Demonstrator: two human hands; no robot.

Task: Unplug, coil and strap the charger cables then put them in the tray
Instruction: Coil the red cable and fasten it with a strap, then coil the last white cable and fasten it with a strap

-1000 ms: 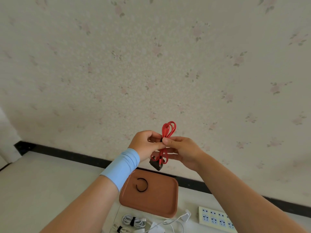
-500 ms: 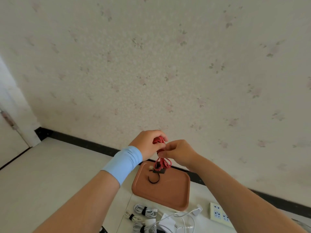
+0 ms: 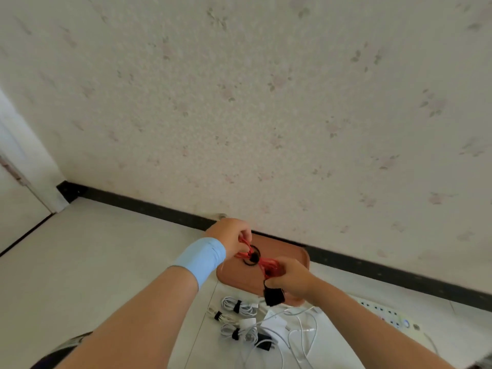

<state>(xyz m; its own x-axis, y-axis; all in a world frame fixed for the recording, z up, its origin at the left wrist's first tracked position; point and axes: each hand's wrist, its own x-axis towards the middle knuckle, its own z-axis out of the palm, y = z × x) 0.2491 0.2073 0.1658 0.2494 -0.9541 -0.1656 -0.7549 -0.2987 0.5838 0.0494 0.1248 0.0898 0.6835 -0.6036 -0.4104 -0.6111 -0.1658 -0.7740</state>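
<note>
A coiled red cable (image 3: 267, 263) with a black strap around its middle stretches between both hands, just above the brown tray (image 3: 295, 255). My left hand (image 3: 231, 235) pinches its left loops. My right hand (image 3: 292, 277) grips its right end, and the cable's black plug (image 3: 274, 296) hangs below that hand. A loose black strap ring (image 3: 249, 262) lies in the tray, partly hidden by the cable. On the floor in front of the tray lie strapped white cable coils (image 3: 237, 307) and loose white cables (image 3: 298, 331).
A white power strip (image 3: 388, 314) lies on the floor to the right of the tray. The wall with its black skirting (image 3: 149, 205) runs right behind the tray. A white door frame (image 3: 24, 166) stands at the far left.
Both hands have come down from chest height to just above the tray, and the red cable is now pulled out sideways between them. The view has tilted downward.
</note>
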